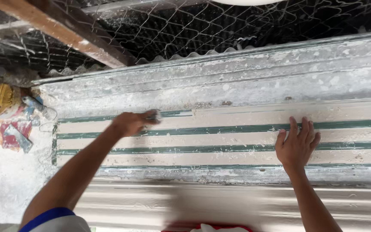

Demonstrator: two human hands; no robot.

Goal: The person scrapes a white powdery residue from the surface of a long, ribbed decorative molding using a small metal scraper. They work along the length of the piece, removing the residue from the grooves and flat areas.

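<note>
Cream moulding (237,139), seemingly green-striped

Plaster-moulding workshop, rough and open-sided. Long ribbed casting bench (237,141), green grooves between pale plaster bands, running from 9 to 3 o'clock across the middle. White plaster splatter and dust caked over its grey far edge (245,81) toward 12 o'clock. Chain-link wire mesh (202,25) and a worn timber beam (65,30) at 11 to 12 o'clock; corrugated sheet edge (185,56) just below the mesh. Dusty clutter of tools and rags (13,120) at 9 o'clock, beside a plaster-coated slab (18,180) at 8 o'clock.
</note>
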